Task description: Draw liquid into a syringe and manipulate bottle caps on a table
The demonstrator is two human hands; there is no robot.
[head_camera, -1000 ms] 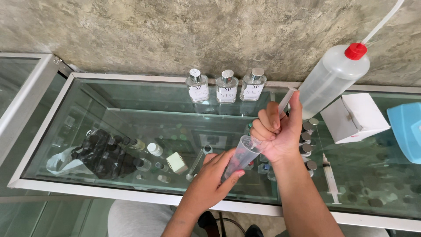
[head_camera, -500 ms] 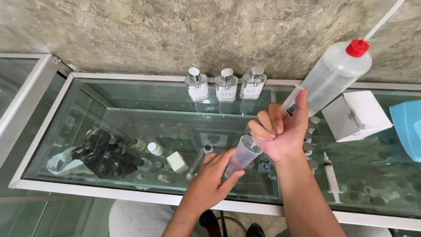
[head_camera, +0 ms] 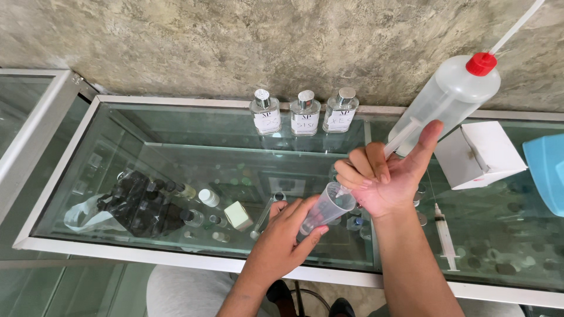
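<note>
At centre frame the left hand (head_camera: 282, 238) grips a small clear plastic cup (head_camera: 326, 206), tilted over the glass desk (head_camera: 176, 147). The right hand (head_camera: 388, 176) curls round the thin tube of a translucent squeeze bottle (head_camera: 446, 97) with a red cap, upper right, its tip at the cup's mouth

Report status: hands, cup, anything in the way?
Left hand grips clear cup, tilted. Right hand holds syringe, tip at cup's mouth. Squeeze bottle stands just behind; nothing between hands.
</note>
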